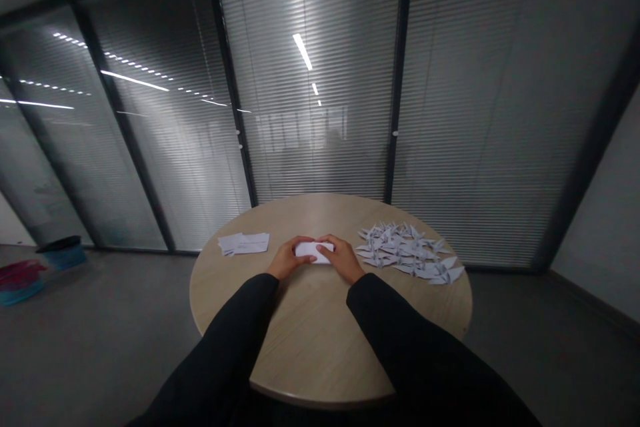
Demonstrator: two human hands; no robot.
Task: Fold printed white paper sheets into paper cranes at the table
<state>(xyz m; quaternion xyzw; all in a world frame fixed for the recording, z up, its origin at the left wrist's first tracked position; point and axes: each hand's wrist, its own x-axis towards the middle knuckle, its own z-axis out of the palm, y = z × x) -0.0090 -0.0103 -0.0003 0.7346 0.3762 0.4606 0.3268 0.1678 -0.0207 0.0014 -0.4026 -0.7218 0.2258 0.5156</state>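
Note:
A small white sheet of paper (314, 250) is held between my two hands over the middle of the round table. At its left end, my left hand (290, 257) grips it with the thumb on the near face. My right hand (343, 256) pinches the other end, its thumb also on top. The fingers behind the paper are partly hidden. To the right of my right hand lie many folded white paper cranes (400, 248), set close together in rows. Left of my left hand sits a loose stack of white paper slips (250, 243) with faint print.
The round wooden table (320, 347) stands close to a glass partition with blinds (320, 167). On the floor at the far left are a dark-rimmed blue basin (64, 255) and a blue tub (21, 293) with something red on it.

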